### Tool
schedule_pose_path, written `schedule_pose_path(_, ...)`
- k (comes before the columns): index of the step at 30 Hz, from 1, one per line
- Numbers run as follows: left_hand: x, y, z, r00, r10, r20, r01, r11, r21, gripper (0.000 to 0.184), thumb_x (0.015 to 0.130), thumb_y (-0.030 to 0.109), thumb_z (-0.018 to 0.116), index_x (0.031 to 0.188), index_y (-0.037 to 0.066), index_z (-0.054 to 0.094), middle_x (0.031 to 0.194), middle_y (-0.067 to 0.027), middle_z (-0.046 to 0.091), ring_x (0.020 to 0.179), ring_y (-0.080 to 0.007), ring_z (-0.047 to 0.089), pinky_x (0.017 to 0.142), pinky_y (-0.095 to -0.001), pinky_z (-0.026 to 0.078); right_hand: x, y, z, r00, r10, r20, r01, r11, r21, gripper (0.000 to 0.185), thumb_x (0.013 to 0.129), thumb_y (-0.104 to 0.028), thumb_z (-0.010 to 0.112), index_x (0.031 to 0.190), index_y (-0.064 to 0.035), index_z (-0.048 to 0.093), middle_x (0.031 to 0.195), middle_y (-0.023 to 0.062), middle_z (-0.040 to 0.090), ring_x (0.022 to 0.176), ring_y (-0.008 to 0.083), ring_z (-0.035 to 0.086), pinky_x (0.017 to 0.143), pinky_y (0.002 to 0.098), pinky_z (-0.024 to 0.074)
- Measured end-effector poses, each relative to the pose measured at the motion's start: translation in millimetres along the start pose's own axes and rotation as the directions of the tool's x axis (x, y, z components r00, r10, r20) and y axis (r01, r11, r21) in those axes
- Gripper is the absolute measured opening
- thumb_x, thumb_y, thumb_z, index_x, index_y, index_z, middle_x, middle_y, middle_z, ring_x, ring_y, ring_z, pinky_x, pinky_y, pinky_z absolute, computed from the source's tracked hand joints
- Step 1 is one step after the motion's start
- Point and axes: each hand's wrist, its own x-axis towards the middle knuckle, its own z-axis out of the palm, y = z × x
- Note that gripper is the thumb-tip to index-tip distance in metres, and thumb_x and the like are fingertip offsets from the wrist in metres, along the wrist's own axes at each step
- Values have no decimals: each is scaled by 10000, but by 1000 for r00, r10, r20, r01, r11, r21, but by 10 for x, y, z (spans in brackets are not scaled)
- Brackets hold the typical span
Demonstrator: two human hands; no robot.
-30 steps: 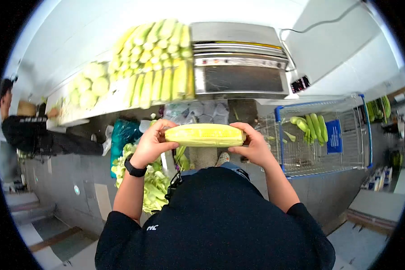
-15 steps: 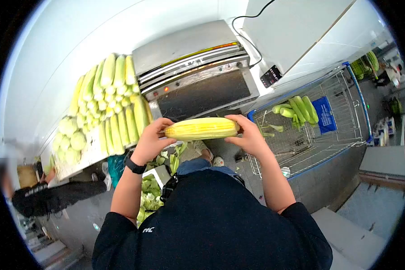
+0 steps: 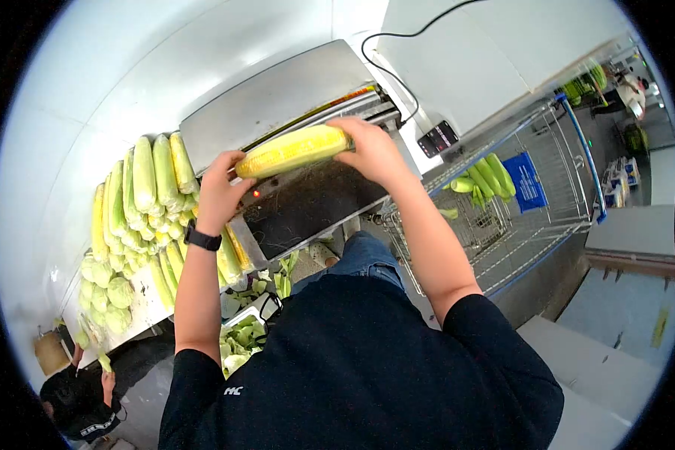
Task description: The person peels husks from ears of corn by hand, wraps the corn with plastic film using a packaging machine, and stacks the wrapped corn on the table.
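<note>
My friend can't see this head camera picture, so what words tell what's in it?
Two hands, left and right, hold an ear of corn by its ends above a metal machine. Piled corn and round green vegetables lie to the left; a shopping cart stands to the right.

Both arms outstretched, left hand [image 3: 221,193] and right hand [image 3: 371,152] in a two-ended fingertip grip.

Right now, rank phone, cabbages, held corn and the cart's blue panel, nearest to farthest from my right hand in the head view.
From the right hand:
1. Corn: touching, in its grip.
2. Phone: just to the right.
3. Blue panel: farther right.
4. Cabbages: far left.
</note>
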Motion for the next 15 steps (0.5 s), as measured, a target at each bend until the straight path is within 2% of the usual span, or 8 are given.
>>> schedule_pose_path(2,141,-31,1,998,8,-56,-5,998,57,448,740,-29,771,1147,0,588,1096,-143,649,1019,-276,662,881,-356,552,278,94,34,998,-64,-13,64,998,-4,526,716,-63,761,1218,-88,606,1193,132,633,1107,341,607,944,416,500)
schedule_pose_path(4,296,-156,-19,995,45,-91,-32,991,133,436,743,3,783,1135,6,592,1085,-155,651,989,-300,662,863,-364,551,536,145,48,999,-41,32,40,999,9,523,718,-56,761,1218,-83,608,1187,137,633,1097,347,609,941,420,499)
schedule_pose_path(6,424,-165,4,983,99,-154,-52,957,285,423,737,25,786,1119,15,603,1076,-160,658,976,-323,657,849,-383,544,781,327,118,995,-84,58,86,996,-20,526,733,-51,759,1235,-88,607,1193,138,633,1088,343,615,938,411,501)
schedule_pose_path(8,540,-239,33,978,110,-175,-67,970,235,443,730,27,785,1131,19,597,1082,-159,659,985,-338,652,862,-387,539,973,293,65,984,49,172,-37,997,-71,529,738,-52,759,1242,-98,604,1207,133,632,1092,339,616,943,410,502)
schedule_pose_path(10,672,-307,83,976,97,-194,-52,973,226,460,734,31,780,1154,22,592,1100,-159,656,1004,-343,644,876,-390,532,1126,438,87,989,-63,137,73,995,-71,524,743,-57,761,1241,-97,603,1218,128,633,1091,336,619,947,409,504)
schedule_pose_path(12,717,-333,147,972,94,-215,-50,978,202,478,738,35,774,1177,24,588,1118,-158,653,1022,-349,636,891,-392,526,1215,532,98,982,-52,183,62,997,-47,526,747,-61,761,1246,-97,596,1221,125,634,1089,334,621,951,411,505)
schedule_pose_path(15,784,-336,164,986,-52,-159,89,967,238,519,763,41,742,1256,45,576,1164,-151,639,1088,-346,608,932,-401,501,1352,655,176,975,-67,211,93,989,-116,525,751,-51,756,1246,-93,585,1214,126,633,1090,330,621,939,410,507)
